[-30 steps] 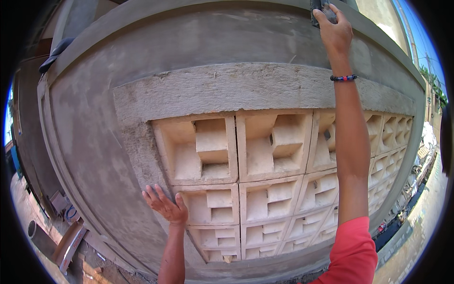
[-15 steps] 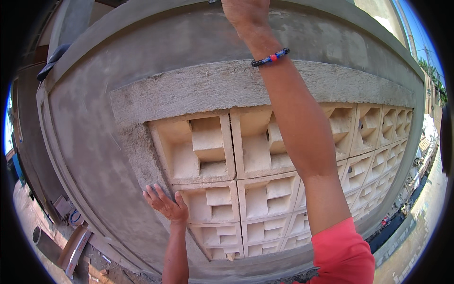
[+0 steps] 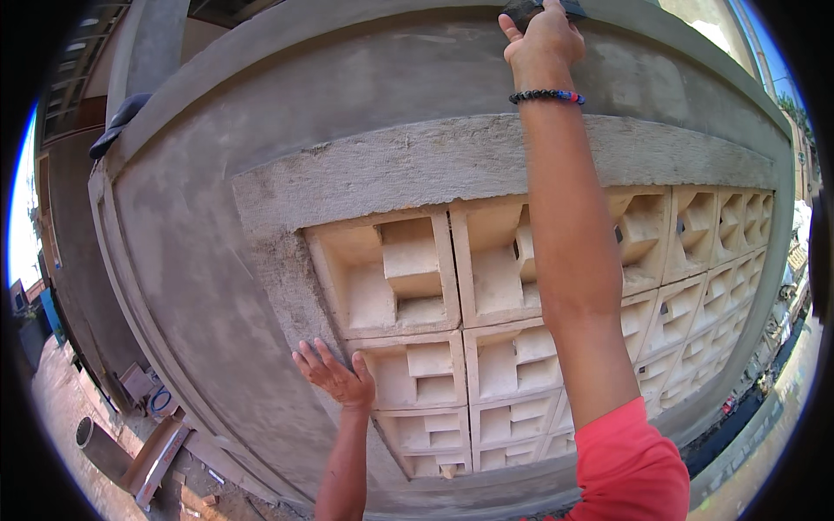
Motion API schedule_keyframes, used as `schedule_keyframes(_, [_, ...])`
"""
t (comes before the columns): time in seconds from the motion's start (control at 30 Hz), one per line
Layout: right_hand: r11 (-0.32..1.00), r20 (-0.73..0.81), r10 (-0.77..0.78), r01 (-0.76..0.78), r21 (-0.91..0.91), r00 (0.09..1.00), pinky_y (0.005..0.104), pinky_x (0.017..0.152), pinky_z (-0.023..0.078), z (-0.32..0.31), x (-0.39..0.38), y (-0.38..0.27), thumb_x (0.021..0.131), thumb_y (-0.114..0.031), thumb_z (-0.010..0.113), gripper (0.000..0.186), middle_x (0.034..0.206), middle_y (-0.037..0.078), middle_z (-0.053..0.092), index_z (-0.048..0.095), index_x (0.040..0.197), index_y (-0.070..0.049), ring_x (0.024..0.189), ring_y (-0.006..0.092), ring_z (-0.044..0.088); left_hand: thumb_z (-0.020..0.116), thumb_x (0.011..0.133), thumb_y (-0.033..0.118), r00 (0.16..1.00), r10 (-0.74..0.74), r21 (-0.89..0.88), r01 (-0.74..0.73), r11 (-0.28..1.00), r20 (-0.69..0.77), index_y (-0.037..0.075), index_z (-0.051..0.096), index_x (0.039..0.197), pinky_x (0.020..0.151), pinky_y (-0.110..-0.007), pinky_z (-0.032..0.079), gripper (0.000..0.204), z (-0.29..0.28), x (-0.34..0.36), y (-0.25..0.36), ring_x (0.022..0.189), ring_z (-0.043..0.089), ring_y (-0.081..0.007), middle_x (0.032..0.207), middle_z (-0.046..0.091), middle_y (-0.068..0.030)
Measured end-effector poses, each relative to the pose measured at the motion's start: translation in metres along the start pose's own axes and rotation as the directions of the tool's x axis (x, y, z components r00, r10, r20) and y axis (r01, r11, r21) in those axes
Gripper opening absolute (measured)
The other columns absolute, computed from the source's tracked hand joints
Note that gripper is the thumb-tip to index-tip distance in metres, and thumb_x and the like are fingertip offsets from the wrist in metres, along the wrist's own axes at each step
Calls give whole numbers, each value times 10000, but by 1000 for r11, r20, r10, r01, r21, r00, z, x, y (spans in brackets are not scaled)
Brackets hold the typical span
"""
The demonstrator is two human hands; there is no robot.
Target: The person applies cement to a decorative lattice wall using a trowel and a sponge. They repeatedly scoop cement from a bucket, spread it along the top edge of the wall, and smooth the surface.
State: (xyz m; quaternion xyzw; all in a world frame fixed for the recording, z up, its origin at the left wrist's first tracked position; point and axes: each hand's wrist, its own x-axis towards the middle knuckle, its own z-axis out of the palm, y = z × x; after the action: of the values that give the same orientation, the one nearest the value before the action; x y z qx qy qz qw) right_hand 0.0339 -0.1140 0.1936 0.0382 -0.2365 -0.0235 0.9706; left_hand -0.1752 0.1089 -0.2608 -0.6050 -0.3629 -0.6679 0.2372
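Note:
I face a grey plastered wall (image 3: 347, 95) with a panel of cream ventilation blocks (image 3: 486, 286) set into it. My left hand (image 3: 334, 378) lies flat with fingers spread on the plaster at the panel's lower left edge. My right hand (image 3: 540, 39), with a beaded bracelet at the wrist, reaches up to the top of the wall and grips a dark flat tool (image 3: 534, 9) against the plaster there. Most of the tool is hidden by my fingers and the picture's upper edge.
Far below at the lower left lie a grey pipe (image 3: 100, 447), a wooden plank (image 3: 161, 460) and small debris on the ground. A dark cap-like object (image 3: 122, 122) rests on the wall's top at the left. A street runs along the right edge.
My right arm swung left along the wall top and has come back a little to the right. My left hand stays pressed on the same spot.

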Motion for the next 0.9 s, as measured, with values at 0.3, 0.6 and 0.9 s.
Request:
schedule_keyframes(0.3, [983,41,-33,40,-180,999,354,637,555,40,-80,69,920,-156,611,369,1178,167,566,464,1226,-11,946,255,625,416,990,447,1000,-3,-4,3,1000,-9,9,320,1466,1106,-580,216,654,1,-1,0,1401,206,-489,1522,257,-239])
schedule_keyframes(0.6, [999,283,-44,39,23,958,491,747,632,-38,-28,20,933,-145,603,373,1146,206,535,449,1235,12,1031,326,588,469,975,365,1000,1,-39,-1,999,4,4,265,1492,1130,-567,158,663,0,-2,-2,1419,184,-469,1541,227,-240])
schedule_keyframes(0.9, [993,118,-100,107,-54,988,496,743,599,-66,116,-64,954,-182,579,455,1257,203,498,400,1324,13,1112,337,554,480,965,350,1000,17,-48,-17,999,3,10,252,1499,1131,-564,153,673,0,-1,-2,1416,171,-472,1549,209,-231])
